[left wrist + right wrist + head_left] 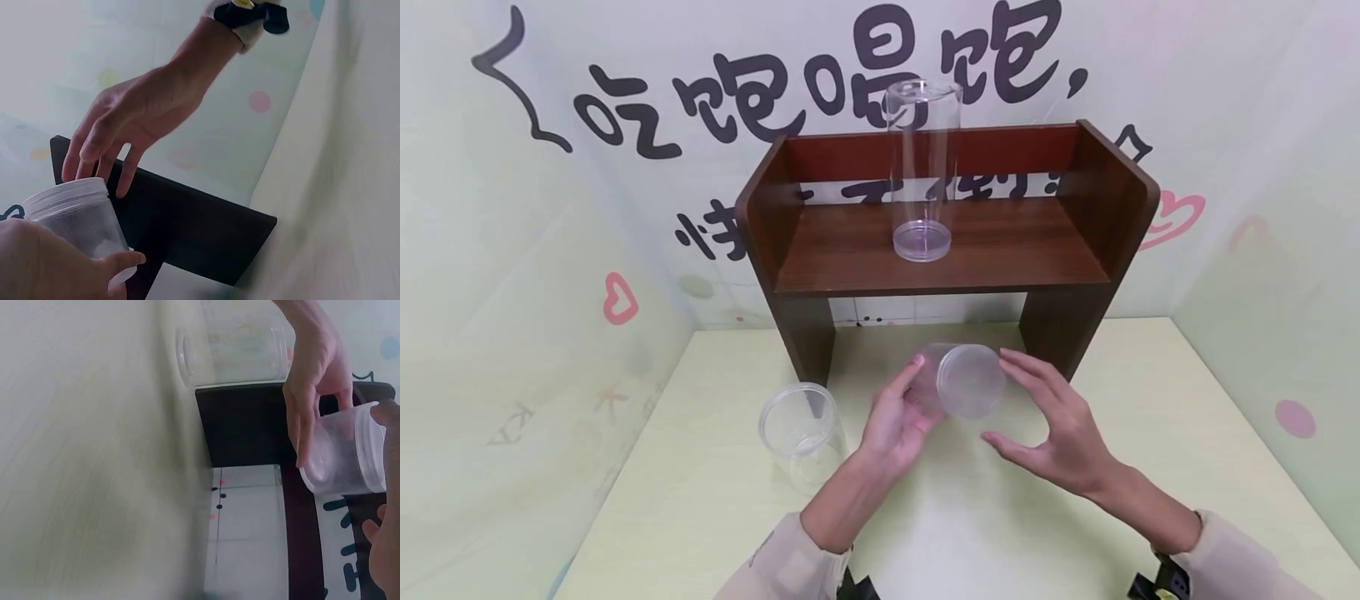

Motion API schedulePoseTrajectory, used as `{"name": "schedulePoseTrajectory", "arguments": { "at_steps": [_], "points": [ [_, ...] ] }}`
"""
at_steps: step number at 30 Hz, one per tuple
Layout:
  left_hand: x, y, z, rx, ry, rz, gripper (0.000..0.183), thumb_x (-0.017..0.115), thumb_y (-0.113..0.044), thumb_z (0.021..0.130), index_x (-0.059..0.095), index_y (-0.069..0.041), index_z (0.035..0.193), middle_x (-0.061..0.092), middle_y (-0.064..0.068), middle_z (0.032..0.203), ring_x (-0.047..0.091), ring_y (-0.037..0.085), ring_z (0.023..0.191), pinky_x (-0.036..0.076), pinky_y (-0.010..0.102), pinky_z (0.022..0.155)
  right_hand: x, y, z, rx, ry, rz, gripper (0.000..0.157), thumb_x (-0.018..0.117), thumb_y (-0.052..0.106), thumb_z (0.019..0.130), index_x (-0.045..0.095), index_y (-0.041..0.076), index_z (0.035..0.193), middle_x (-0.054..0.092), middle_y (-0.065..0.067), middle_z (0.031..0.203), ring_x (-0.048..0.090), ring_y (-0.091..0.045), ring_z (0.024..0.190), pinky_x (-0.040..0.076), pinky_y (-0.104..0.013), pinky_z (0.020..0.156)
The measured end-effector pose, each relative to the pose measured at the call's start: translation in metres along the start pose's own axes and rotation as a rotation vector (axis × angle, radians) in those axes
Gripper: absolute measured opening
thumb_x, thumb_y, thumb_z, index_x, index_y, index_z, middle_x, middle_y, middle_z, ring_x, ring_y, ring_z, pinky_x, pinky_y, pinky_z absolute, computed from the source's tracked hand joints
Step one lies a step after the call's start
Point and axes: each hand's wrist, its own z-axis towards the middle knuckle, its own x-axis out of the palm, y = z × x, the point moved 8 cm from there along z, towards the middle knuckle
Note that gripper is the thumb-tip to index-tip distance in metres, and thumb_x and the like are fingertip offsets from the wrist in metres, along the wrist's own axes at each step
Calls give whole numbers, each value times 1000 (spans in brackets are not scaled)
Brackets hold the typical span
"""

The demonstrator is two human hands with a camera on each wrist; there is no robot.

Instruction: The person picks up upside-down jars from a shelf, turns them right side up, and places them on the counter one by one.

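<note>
My left hand (898,421) grips a clear plastic jar (928,375) by its side, thumb above and fingers beneath. The jar lies tipped over, its frosted round lid (972,382) pointing right and toward me. Close to that lid is my right hand (1063,425), thumb and fingers spread apart, with fingertips right at the upper edge. The left wrist view shows the held jar (84,219) with the lid's ridged rim up, and the right hand (147,103) reaching down to it. In the right wrist view the left hand (319,369) wraps the jar's base end.
A dark brown wooden shelf (850,267) stands at the back of the pale table (647,467). On its board rests a tall clear jar (925,167), upright. Another clear jar (797,425) stands left of my left forearm. Printed cloth walls (550,250) surround the table.
</note>
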Motion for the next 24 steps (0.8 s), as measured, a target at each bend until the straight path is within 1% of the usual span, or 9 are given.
{"name": "schedulePoseTrajectory", "arguments": {
  "at_steps": [4, 7, 9, 12, 16, 18, 21, 24],
  "points": [
    [0, 7, 0, -53, -6, -33, 48, 60, -28, 97, 46, -7, 138, 45, 18, 140, 50, 33, 128, 51, 51, 100, 9, 1, 0, -10, 11, 17, 73, 81, 39, 77, 58, -13, 124, 56, -31, 127, 58, -36, 116, 43, -20, 107],
    [0, 10, -1, -81, -7, -60, 49, 59, -27, 97, 42, -8, 140, 42, 19, 142, 47, 36, 130, 48, 55, 101, 14, -1, 0, 8, 13, 17, 74, 80, 41, 78, 58, -11, 125, 54, -30, 130, 57, -37, 118, 43, -20, 106],
    [0, 12, -2, -99, -12, -73, 50, 59, -27, 97, 41, -8, 141, 42, 20, 142, 46, 37, 131, 48, 56, 101, 16, -2, 0, 19, 14, 6, 73, 79, 43, 79, 59, -10, 125, 54, -30, 131, 56, -36, 118, 43, -18, 105],
    [2, 15, -3, -119, -7, -72, 52, 59, -28, 97, 41, -8, 142, 42, 20, 142, 46, 36, 131, 49, 54, 101, 17, -2, 1, 22, -2, -6, 70, 77, 44, 80, 61, -8, 123, 55, -30, 129, 57, -36, 117, 44, -16, 104],
    [4, 18, -5, -146, 11, -55, 51, 58, -29, 98, 43, -9, 142, 44, 18, 142, 47, 34, 131, 49, 53, 101, 17, -2, 3, 19, -21, -13, 67, 77, 44, 80, 63, -7, 121, 57, -29, 127, 59, -36, 114, 45, -16, 102],
    [4, 18, -6, -150, 24, -29, 50, 57, -29, 98, 43, -8, 141, 45, 18, 141, 48, 34, 131, 48, 55, 102, 16, -1, 4, 14, -25, -7, 66, 78, 43, 80, 64, -7, 121, 58, -29, 126, 59, -35, 114, 46, -16, 101],
    [4, 16, -6, -146, 43, 8, 47, 57, -28, 99, 46, -6, 139, 48, 17, 140, 50, 33, 129, 47, 57, 102, 14, 0, 6, 4, -30, 2, 65, 80, 40, 78, 65, -7, 119, 58, -29, 125, 60, -34, 113, 48, -17, 99],
    [1, 11, -5, -126, 45, 64, 44, 59, -25, 98, 50, -4, 135, 51, 16, 138, 53, 32, 126, 47, 56, 102, 14, 0, 8, 0, -27, 5, 64, 81, 39, 76, 65, -7, 119, 59, -28, 125, 60, -34, 112, 50, -18, 97]
  ]
}}
